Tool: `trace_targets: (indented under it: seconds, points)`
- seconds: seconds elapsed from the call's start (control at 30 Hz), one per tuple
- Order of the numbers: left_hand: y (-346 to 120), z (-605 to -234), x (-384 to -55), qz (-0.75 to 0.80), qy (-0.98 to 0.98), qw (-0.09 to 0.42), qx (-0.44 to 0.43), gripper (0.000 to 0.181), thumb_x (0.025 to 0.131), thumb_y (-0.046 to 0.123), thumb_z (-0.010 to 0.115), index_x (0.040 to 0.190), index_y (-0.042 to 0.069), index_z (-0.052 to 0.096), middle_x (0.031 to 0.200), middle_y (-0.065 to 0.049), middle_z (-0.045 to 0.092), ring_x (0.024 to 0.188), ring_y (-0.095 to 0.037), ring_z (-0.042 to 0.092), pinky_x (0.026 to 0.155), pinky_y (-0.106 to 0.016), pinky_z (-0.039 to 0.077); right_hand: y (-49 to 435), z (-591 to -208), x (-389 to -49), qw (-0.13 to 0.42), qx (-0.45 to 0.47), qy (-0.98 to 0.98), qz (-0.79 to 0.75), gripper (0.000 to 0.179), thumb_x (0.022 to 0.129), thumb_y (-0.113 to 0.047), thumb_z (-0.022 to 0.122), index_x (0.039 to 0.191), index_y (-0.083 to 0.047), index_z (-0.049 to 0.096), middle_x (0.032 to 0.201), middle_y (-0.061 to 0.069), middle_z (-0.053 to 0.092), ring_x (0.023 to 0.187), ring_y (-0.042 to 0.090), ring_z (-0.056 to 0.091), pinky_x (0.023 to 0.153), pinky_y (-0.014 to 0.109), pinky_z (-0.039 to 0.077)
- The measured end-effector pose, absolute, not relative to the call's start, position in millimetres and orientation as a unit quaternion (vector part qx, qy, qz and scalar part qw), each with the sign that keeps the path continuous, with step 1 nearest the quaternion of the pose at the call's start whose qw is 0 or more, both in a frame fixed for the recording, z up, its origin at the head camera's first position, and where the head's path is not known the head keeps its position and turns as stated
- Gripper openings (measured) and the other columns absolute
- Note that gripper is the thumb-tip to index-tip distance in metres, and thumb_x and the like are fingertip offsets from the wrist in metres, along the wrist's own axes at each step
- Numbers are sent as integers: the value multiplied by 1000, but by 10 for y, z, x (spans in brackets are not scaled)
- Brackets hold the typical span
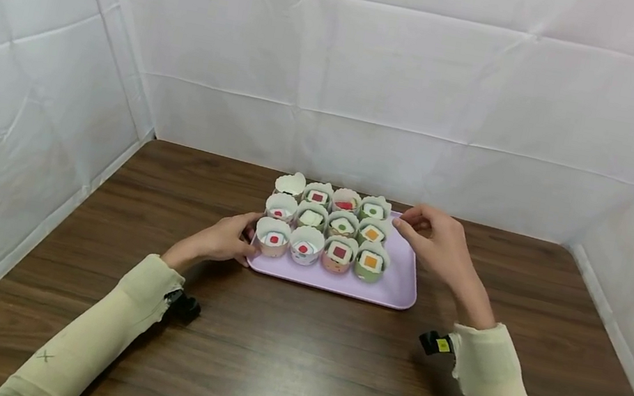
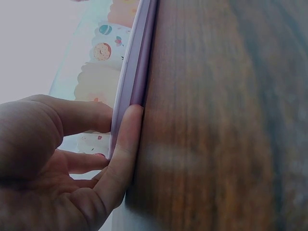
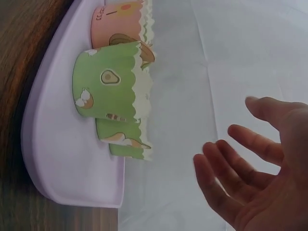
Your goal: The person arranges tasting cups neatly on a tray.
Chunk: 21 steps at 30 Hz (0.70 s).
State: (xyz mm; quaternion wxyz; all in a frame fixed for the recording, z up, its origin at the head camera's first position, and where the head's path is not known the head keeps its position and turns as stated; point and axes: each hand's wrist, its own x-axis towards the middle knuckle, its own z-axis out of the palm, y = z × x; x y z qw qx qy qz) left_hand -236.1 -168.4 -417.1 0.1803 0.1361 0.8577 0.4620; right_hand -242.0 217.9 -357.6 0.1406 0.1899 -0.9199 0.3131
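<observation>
A lilac tray lies on the table, carrying several paper baking cups in rows. Most cups hold small white square pieces with red, orange or green tops. My left hand grips the tray's left edge; in the left wrist view its fingers pinch the rim from above and below. Over the tray's right side hovers my right hand, fingers apart and slightly bent, holding nothing. Nearest to it are the green cups of the rightmost column. The inside of the back left cup looks pale, its contents hidden.
The brown wooden table extends on all sides of the tray. White sheeting hangs close behind the tray and stands along the left and right sides. A small black device sits at each wrist.
</observation>
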Motion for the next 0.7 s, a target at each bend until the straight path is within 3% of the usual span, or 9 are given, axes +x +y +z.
trace_targets:
  seconds: [0.13, 0.27, 0.4, 0.7]
  points:
    - [-1671, -4174, -2370, 458, 859, 182, 140, 82, 91, -8, 65, 161, -5, 23, 112, -22, 49, 80, -20, 64, 70, -32, 68, 2178, -3581, -2417, 162, 198, -911, 324, 21, 99, -27, 70, 101, -6, 73, 98, 12, 74, 88, 24, 70, 72, 26, 55]
    - [-1640, -4163, -2402, 458, 858, 177, 150, 82, 90, -8, 64, 161, -6, 23, 110, -22, 49, 78, -20, 65, 70, -33, 68, 2202, -3567, -2422, 158, 196, -911, 326, 22, 98, -28, 72, 103, -7, 72, 101, 11, 74, 91, 25, 71, 76, 35, 58]
    - [-1634, -4161, -2425, 454, 859, 178, 152, 82, 91, -8, 64, 161, -6, 22, 110, -22, 49, 78, -20, 65, 70, -33, 68, 2231, -3566, -2425, 146, 198, -914, 322, 23, 97, -28, 72, 106, -7, 71, 106, 13, 73, 94, 27, 71, 78, 42, 59]
    - [-1637, -4200, -2422, 454, 858, 180, 158, 81, 92, -7, 65, 160, -8, 21, 109, -23, 49, 77, -21, 67, 68, -32, 68, 2221, -3591, -2424, 81, 201, -929, 301, 33, 95, -28, 74, 117, -5, 68, 118, 16, 71, 100, 29, 72, 79, 40, 60]
